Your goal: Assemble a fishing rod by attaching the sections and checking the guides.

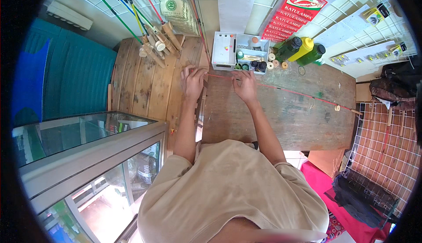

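Note:
A thin red fishing rod (303, 94) lies across the dark wooden table, its wooden handle toward the right edge and its thin end toward the left. My left hand (193, 84) is closed at the thin end, fingers curled together around its tip. Further right along the same rod, my right hand (245, 87) pinches the shaft between thumb and fingers. Near the handle a small round wooden piece (337, 108) sits at the rod. What lies under my fingertips is too small to make out.
A white divided box (224, 62) with small bottles stands just beyond my hands. Wooden spools (275, 63) and bottles (306, 49) are right of it. Several rods with wooden handles (169, 36) lean at the back left. A glass cabinet (105, 128) stands at my left.

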`<state>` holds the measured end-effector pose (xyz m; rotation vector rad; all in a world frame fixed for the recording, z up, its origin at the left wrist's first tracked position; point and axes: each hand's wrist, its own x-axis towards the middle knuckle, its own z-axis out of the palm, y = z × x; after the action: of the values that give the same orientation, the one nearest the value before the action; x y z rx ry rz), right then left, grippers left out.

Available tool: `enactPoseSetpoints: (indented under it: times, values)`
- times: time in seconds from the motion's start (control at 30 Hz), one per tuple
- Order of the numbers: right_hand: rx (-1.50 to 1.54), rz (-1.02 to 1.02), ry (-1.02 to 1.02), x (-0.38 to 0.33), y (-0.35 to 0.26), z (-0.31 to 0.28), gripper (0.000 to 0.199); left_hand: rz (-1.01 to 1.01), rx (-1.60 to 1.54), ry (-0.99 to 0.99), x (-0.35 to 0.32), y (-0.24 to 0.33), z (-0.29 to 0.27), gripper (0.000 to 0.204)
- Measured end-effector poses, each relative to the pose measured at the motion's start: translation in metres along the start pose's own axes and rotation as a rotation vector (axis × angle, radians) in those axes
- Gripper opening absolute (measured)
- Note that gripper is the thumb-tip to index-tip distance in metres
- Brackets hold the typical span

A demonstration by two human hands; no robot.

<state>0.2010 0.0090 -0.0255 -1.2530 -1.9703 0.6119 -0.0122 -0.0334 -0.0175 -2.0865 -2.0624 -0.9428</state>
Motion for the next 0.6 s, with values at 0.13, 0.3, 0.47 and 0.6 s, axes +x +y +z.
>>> enactPoseSetpoints:
  times: [0.13,0.3,0.47,0.6]
  values:
    - [-0.024,-0.035,-0.102,0.003,-0.015,0.005,0.035,-0.002,-0.029,-0.011,0.003,0.009,-0.003,0.012]
    - [0.072,-0.138,0.022,0.014,-0.052,0.007,0.042,-0.003,-0.030,-0.011,0.000,0.006,-0.005,0.015]
    - [-0.103,-0.329,-0.019,0.020,-0.066,0.011,0.038,0.006,-0.030,-0.033,0.001,0.005,-0.007,0.018]
    - [-0.212,-0.324,-0.083,0.023,-0.052,0.032,0.033,0.024,-0.042,-0.018,0.000,0.001,-0.006,0.020]
